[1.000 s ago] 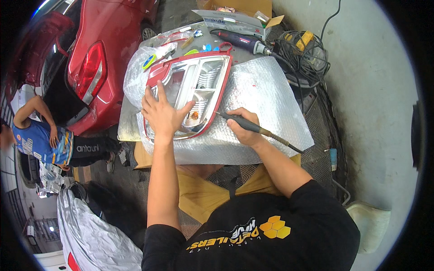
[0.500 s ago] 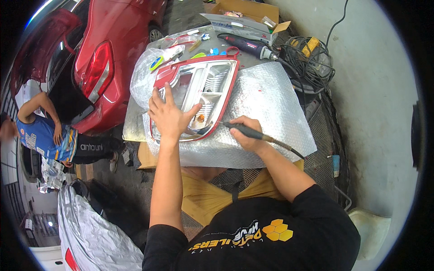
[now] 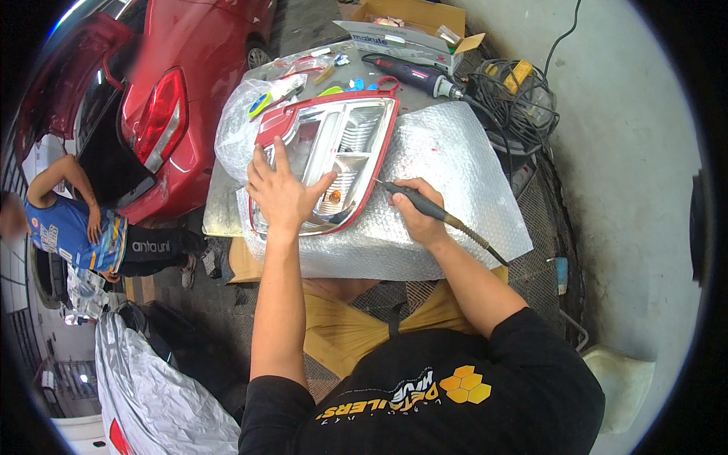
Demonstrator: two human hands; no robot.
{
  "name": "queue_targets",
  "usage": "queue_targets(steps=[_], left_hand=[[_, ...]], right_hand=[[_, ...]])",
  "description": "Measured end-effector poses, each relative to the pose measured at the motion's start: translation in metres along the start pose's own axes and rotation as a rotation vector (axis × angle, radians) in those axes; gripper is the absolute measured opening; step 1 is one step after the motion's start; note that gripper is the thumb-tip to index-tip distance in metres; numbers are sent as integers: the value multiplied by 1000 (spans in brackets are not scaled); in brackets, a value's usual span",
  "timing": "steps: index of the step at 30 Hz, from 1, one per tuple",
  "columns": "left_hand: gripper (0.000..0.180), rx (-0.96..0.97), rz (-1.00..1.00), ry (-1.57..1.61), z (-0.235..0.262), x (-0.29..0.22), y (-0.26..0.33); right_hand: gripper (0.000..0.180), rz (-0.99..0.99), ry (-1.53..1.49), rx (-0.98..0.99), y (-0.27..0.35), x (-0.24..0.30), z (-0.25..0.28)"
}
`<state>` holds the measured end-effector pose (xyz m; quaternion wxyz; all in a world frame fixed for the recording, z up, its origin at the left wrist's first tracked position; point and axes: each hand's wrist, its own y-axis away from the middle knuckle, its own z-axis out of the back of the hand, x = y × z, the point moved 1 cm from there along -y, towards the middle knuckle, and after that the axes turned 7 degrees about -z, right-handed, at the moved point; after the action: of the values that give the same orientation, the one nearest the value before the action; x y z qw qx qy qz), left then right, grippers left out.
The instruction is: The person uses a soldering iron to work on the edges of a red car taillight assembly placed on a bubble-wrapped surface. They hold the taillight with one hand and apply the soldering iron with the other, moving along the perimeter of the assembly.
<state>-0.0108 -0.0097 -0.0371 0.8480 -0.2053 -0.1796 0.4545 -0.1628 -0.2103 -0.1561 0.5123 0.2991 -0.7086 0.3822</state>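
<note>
A car tail lamp [image 3: 345,140] with a red rim and clear lens lies on a sheet of bubble wrap [image 3: 455,159] on a small table. My left hand [image 3: 282,191] rests flat on the lamp's lower left part, fingers spread. My right hand [image 3: 413,216] grips a thin black pen-like tool [image 3: 417,201] on a flexible shaft; its tip touches the lamp's right edge.
A red car [image 3: 174,98] with its boot open stands at the left, and a person [image 3: 83,227] in a blue shirt crouches beside it. A rotary tool [image 3: 413,74], a cardboard box [image 3: 413,19], coiled cables [image 3: 508,95] and plastic bags [image 3: 243,121] sit at the table's far side. A silver car cover [image 3: 152,387] lies lower left.
The view has shifted slightly. My left hand stays on the lamp, and my right hand has kept the tool's tip at the lamp's right edge with little movement.
</note>
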Motion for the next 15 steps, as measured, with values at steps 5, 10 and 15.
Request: queue_targets(steps=[5,10,15], left_hand=[[122,11,5,7,2,0,-1],[126,52,28,30,8,-5,0],[125,75,68,74,4,2,1]], right_hand=[[26,-23,77,67,5,3,4],[26,-61,56,122,7,2,11],[28,-156,-206,-1,9,-4,15]])
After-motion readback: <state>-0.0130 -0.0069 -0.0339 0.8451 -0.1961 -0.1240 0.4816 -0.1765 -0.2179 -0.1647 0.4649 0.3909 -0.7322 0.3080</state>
